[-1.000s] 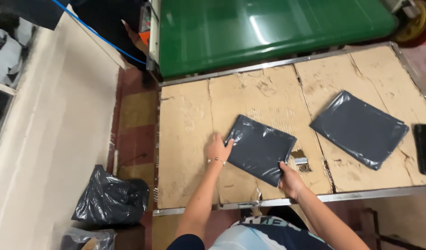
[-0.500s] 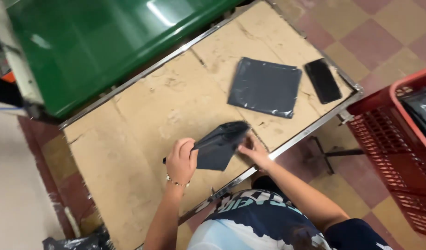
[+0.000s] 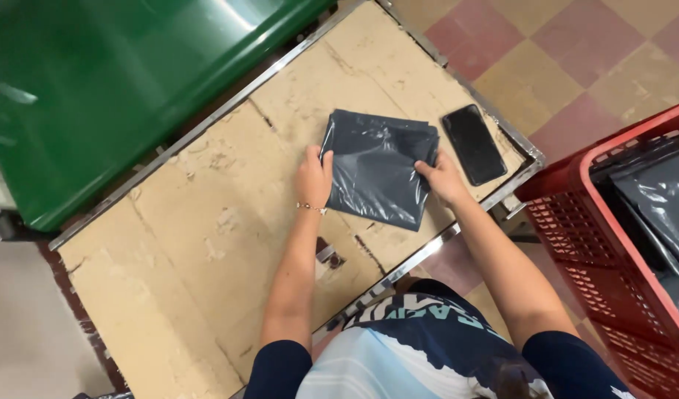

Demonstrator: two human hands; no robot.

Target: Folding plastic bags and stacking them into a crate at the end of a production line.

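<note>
Grey plastic mailer bags [image 3: 378, 171] stacked near the right end of the cardboard-topped table [image 3: 206, 244], pinned flat under left hand [image 3: 314, 177] and pinched at the right edge by right hand [image 3: 441, 179]; likely to slide on slick film and nudge the black phone [image 3: 474, 143] just right, toward the metal rim.

Grey mailers [image 3: 376, 174]; dark phone [image 3: 474, 144]

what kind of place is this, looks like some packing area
Probably a packing or dispatch workspace. Both hands, left hand and right hand, press on a stack of dark grey plastic mailer bags on a metal-framed table topped with worn cardboard; a red plastic crate beside it holds more bags.
</note>
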